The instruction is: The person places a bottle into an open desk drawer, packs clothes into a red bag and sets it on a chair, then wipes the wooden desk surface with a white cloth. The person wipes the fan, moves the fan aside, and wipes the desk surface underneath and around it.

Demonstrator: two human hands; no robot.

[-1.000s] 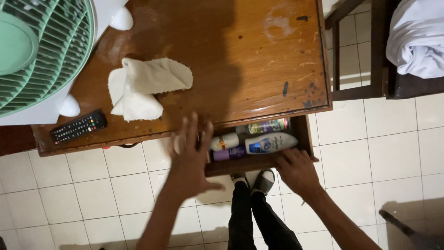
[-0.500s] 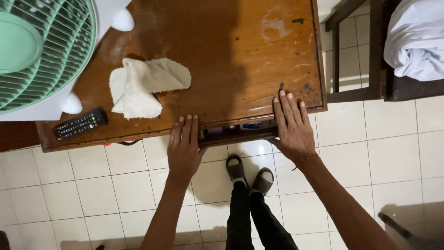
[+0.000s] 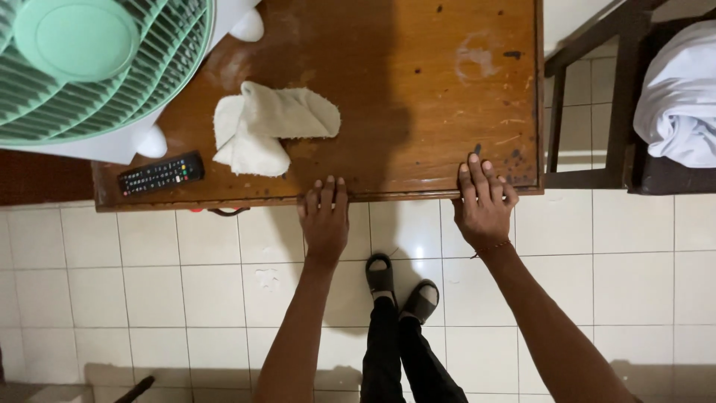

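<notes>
now the drawer that stood open a second ago, showing bottles and tubes, is pushed fully in and hidden under the tabletop (image 3: 418,97), so the closing push looks finished. the left hand (image 3: 325,220) lies flat, fingers straight and together, its fingertips at the front edge where the drawer front sits just beyond them. the right hand (image 3: 483,200) is likewise open, gripping nothing, its fingers resting over the edge near the far corner. beyond the left hand lie a crumpled cream cloth (image 3: 270,125) and a black remote (image 3: 161,174), with a green fan (image 3: 89,67) farther off.
</notes>
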